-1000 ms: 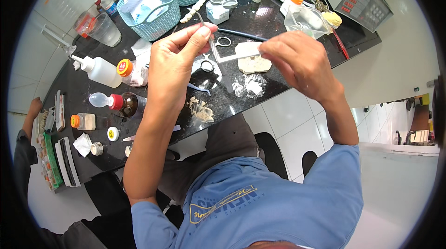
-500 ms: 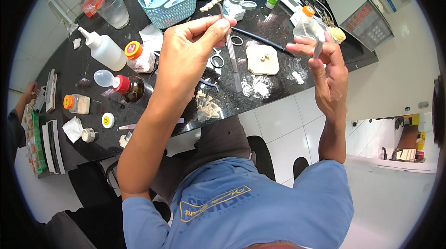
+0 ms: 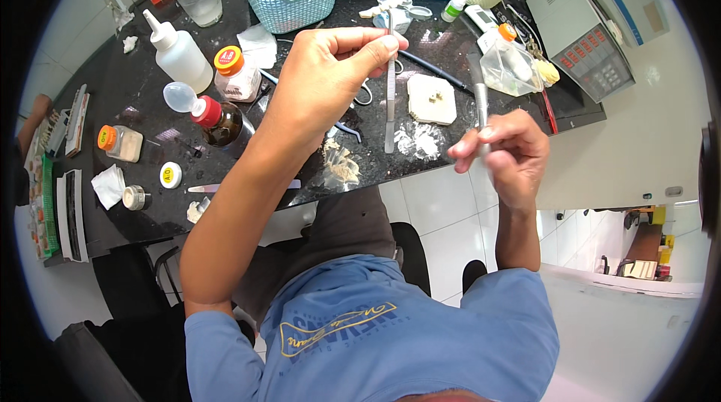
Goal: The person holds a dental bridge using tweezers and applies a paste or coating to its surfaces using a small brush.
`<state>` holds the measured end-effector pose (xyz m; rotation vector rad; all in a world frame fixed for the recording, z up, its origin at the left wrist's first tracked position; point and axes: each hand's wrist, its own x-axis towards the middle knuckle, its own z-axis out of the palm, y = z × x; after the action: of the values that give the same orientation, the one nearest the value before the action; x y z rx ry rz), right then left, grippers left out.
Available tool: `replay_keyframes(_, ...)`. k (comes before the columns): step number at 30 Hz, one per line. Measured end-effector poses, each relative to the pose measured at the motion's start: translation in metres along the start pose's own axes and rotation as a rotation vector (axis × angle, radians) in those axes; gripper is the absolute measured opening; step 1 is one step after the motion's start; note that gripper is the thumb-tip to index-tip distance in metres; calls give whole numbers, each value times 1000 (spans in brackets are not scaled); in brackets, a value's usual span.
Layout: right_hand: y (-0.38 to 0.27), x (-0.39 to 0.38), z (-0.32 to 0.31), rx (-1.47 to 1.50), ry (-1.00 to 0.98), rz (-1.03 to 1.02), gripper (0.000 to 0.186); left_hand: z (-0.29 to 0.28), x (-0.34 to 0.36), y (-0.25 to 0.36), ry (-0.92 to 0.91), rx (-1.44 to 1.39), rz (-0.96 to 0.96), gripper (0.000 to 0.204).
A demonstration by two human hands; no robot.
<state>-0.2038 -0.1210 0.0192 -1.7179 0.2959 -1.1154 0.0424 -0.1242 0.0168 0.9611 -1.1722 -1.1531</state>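
Note:
My left hand point(image 3: 342, 60) is raised over the table with thumb and fingertips pinching a slim metal dental instrument point(image 3: 390, 98). This instrument has a bent upper end, a ridged handle and a flat lower end. At the table's front right, my right hand point(image 3: 511, 154) grips a metal spatula point(image 3: 480, 94) between thumb and fingers, its flat blade pointing up. Between the two tools, on the table, lies a cream square plaster block point(image 3: 432, 99) with small tooth-like pieces on top. White powder point(image 3: 419, 141) is spread just in front of the block.
A brown bottle point(image 3: 221, 126), a white squeeze bottle point(image 3: 180, 53) and orange-capped jars point(image 3: 238, 75) stand left. Plastic baskets point(image 3: 297, 4) line the back; a grey device point(image 3: 563, 27) is at right. A dark-handled brush point(image 3: 435, 70) lies behind the block. Another person's hand point(image 3: 39, 108) shows far left.
My right hand has come down and to the left, and the spatula now stands upright in it. My left hand keeps its pinch on the dental instrument. The view has shifted slightly.

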Motion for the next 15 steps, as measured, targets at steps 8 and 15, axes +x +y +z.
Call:
replay_keyframes(8, -4, 16, 3, -768, -74, 104, 22, 1, -1, 1, -17, 62, -11, 29)
replay_keyframes(15, -8, 39, -6, -1099, -251, -205, 26, 2, -2, 0, -39, 104, -19, 29)
